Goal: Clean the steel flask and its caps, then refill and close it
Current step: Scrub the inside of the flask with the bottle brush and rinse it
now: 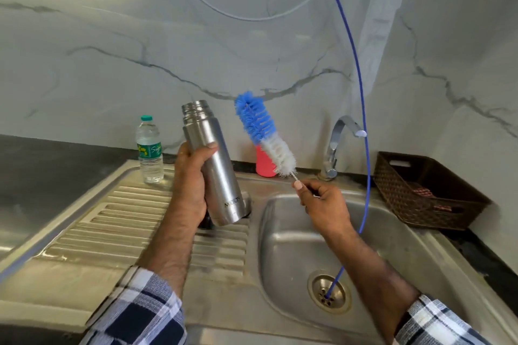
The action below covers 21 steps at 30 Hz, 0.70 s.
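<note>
Head view: left hand (190, 185) grips the uncapped steel flask (211, 165), tilted, lettering near its base not clearly legible. Right hand (322, 199) pinches the bottle brush (265, 134) wire, bristles just right of the flask mouth. Beyond the left hand, a green-labelled water bottle (150, 150) stands.

the sink bowl (283, 235) at lower right is open, but a blue hose (361, 109) hangs down into its drain (329, 290).

Steel sink unit (117, 269) set in dark counter (42, 165).
Water bottle (149, 150) on drainboard; pink cup (265, 164), brown basket (426, 190) on counter.
</note>
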Each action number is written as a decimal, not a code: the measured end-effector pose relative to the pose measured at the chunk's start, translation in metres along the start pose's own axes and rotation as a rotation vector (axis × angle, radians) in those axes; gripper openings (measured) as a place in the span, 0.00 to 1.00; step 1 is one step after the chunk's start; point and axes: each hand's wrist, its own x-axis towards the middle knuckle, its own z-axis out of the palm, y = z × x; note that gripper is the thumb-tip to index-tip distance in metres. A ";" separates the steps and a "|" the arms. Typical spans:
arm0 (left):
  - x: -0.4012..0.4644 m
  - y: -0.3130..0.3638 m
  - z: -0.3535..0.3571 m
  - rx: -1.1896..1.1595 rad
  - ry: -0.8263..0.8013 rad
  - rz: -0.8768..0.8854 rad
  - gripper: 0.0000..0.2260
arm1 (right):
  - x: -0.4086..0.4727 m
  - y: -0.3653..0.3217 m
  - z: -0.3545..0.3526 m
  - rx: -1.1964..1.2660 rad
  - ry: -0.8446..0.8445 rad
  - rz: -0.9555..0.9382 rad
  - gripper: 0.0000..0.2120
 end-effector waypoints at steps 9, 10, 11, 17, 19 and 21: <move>0.009 0.011 -0.034 0.010 0.060 0.046 0.22 | 0.044 -0.043 0.009 -0.371 0.036 -0.050 0.04; 0.010 0.011 -0.037 -0.002 0.068 0.045 0.21 | 0.049 -0.053 0.006 -0.513 0.052 -0.079 0.04; 0.010 0.012 -0.038 -0.016 0.069 0.047 0.21 | 0.054 -0.064 0.003 -0.646 0.062 -0.111 0.03; 0.011 0.009 -0.037 -0.044 0.075 0.024 0.22 | 0.083 -0.145 -0.018 -1.275 0.076 -0.251 0.04; 0.011 0.006 -0.038 -0.033 0.060 0.006 0.21 | 0.094 -0.166 -0.022 -1.428 0.080 -0.302 0.04; 0.011 0.003 -0.037 -0.026 0.046 -0.006 0.21 | 0.106 -0.178 -0.022 -1.545 0.099 -0.363 0.04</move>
